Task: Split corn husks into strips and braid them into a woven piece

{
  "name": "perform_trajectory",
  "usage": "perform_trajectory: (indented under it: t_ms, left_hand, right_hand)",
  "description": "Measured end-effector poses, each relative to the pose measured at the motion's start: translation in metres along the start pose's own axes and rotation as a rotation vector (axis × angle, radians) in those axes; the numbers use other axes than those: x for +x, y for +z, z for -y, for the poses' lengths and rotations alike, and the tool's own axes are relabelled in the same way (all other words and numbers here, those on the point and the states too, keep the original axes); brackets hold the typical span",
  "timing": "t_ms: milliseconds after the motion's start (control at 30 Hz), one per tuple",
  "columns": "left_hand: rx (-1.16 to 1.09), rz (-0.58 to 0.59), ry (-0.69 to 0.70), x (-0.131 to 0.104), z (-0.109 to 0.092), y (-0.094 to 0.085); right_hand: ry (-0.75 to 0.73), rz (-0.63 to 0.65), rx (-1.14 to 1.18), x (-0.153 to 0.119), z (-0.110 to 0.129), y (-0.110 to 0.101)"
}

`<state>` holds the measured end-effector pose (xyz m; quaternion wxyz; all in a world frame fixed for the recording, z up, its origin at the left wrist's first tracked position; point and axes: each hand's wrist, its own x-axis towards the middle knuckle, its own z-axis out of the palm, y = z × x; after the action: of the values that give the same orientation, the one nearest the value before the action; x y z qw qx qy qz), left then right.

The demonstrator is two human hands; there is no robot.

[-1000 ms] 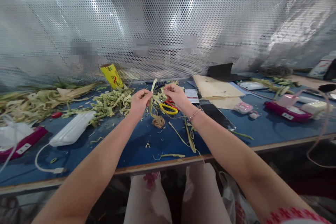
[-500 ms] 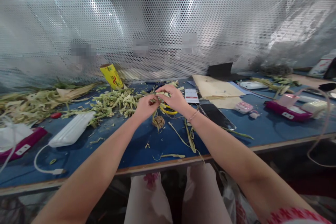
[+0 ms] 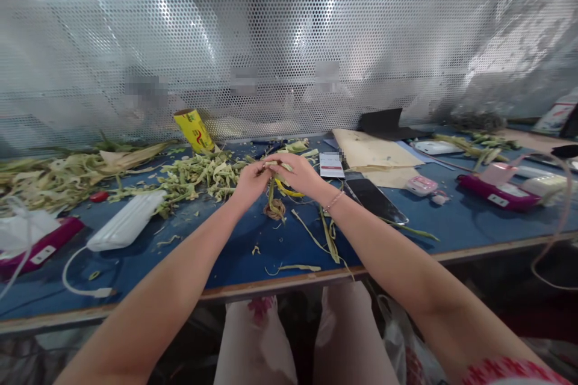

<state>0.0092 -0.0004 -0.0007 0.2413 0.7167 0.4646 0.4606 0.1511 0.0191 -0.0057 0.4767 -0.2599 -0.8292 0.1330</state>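
Observation:
My left hand [image 3: 253, 181] and my right hand [image 3: 298, 174] meet over the middle of the blue table. Their fingers are closed on a pale green plant strip [image 3: 280, 166], part of it hidden by the fingers. Just below them lies a small brown coil of twine or dried fibre [image 3: 274, 210]. Something with a yellow curved handle [image 3: 289, 190] shows partly beneath my right hand. To the left of my hands spreads a heap of curled pale green plant pieces [image 3: 203, 175]. Loose long strips [image 3: 330, 237] lie nearer the front edge.
A yellow tube [image 3: 194, 130] leans behind the heap, before a perforated metal screen [image 3: 280, 42]. On the left lie a white power bank [image 3: 126, 221] and a magenta box [image 3: 54, 243]. A phone [image 3: 377, 200], brown paper [image 3: 370, 151] and another magenta box [image 3: 499, 190] are on the right.
My hands have drawn closer together, and the right fingers have lowered and curled in toward the left. A pale strip now shows across the right fingers.

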Motion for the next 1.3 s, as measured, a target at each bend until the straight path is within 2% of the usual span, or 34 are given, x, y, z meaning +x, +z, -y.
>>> perform_trajectory:
  t_ms: [200,333,633,800,967,1033,1100,1200,1300]
  left_hand:
    - [-0.044,-0.027,-0.033,0.0,-0.003,-0.002]
    - [-0.082,-0.022,-0.058,0.001,-0.002,-0.002]
    - [-0.311,-0.043,-0.157,0.003,0.005,0.002]
    - [-0.268,-0.093,-0.14,0.001,0.003,0.002]
    - [-0.097,-0.11,-0.075,-0.001,-0.004,0.0]
    - [0.002,-0.141,-0.052,-0.001,-0.005,-0.001]
    - [0.082,-0.179,-0.013,-0.001,-0.005,-0.001]
    - [0.118,-0.178,0.078,-0.001,-0.005,-0.002]
    - [0.118,-0.15,0.16,-0.001,-0.005,-0.002]
  right_hand:
    - [0.005,-0.118,-0.019,0.001,0.001,0.002]
    - [-0.005,-0.125,-0.087,0.001,0.001,0.001]
    - [0.003,-0.108,-0.052,0.0,-0.002,0.003]
    - [-0.071,-0.105,-0.113,-0.001,0.005,0.001]
    - [-0.049,-0.162,-0.131,-0.001,0.01,0.002]
    - [0.031,-0.2,-0.128,0.0,0.01,0.003]
    - [0.206,-0.181,-0.075,0.001,0.008,0.005]
    - [0.523,-0.044,0.239,0.003,0.004,0.009]
    - [0.678,-0.028,0.546,0.005,0.002,0.014]
